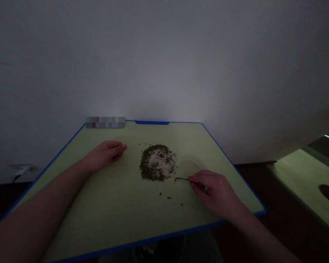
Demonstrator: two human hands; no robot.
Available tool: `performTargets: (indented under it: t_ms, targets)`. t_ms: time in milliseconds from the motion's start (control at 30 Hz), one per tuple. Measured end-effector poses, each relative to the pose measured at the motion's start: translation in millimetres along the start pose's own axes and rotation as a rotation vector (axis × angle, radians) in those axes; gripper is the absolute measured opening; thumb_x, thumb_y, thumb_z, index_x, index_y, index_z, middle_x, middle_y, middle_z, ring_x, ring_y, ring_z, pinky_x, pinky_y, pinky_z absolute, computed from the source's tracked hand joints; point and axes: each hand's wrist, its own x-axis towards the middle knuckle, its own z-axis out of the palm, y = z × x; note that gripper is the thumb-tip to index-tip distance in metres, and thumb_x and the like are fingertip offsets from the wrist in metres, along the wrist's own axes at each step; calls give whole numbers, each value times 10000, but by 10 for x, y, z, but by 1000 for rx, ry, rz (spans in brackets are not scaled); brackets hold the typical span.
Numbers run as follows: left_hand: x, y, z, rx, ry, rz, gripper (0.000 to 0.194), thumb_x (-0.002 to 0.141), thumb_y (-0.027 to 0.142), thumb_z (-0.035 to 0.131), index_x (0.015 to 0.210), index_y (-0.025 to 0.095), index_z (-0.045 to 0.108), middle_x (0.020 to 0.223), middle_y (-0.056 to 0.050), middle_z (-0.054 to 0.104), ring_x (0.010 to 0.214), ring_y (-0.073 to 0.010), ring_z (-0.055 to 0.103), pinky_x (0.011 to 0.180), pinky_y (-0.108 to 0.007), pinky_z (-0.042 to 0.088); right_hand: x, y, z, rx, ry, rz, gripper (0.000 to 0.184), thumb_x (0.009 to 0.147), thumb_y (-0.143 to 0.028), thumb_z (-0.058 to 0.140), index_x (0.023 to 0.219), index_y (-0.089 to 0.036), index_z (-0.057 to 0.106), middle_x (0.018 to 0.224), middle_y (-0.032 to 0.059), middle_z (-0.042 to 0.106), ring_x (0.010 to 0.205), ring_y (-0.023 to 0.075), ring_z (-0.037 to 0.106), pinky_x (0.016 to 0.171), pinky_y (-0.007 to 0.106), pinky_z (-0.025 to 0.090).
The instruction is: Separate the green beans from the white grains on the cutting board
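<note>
A pile of small green beans mixed with white grains [157,162] lies in the middle of a pale green table with a blue edge [98,219]. My right hand [215,191] is closed in a pinch on thin metal tweezers [185,179], whose tip points at the pile's right side. My left hand [106,153] rests on the table to the left of the pile, fingers loosely curled, holding nothing I can see. A few stray beans [168,197] lie in front of the pile.
A white wall rises just behind the table. A second pale green table [304,182] stands to the right across a dark gap of floor. A faint whitish patch [193,162] lies right of the pile. The room is dim.
</note>
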Motion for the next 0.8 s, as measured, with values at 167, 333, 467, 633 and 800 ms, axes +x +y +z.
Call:
performTargets:
  t_ms: [167,333,467,633,800]
  targets:
    - [8,12,10,2,5,2,379,767,483,463,534,186,429,470,42,382,427,-94,329,433,-243,270,-42,-13,-7,30,-22,-36,225,796,-109,484,898,-205,660,807,16,671,751,128,609,676,247,468]
    - [5,19,7,8,1,6,385,758,490,465,522,189,426,459,39,381,412,-94,322,419,-244,266,-4,-25,33,35,-29,-25,234,805,-129,469,919,-201,660,820,34,671,761,150,606,690,285,473]
    - [7,12,6,2,5,19,373,743,489,473,525,190,436,463,35,398,413,-98,337,419,-246,283,35,-80,79,67,-45,-35,232,807,-134,473,930,-192,661,822,38,669,756,145,600,687,281,471]
    - [18,-10,15,-5,22,8,373,738,489,478,518,191,435,457,34,392,410,-98,330,413,-248,277,77,-209,125,73,-93,-53,223,811,-141,478,931,-180,662,808,34,666,751,136,594,688,263,461]
    - [25,-19,8,-12,15,19,360,734,480,486,524,190,447,468,33,397,424,-97,340,426,-245,286,124,-313,175,66,-163,-117,228,807,-135,481,937,-190,661,817,27,669,773,134,590,713,260,452]
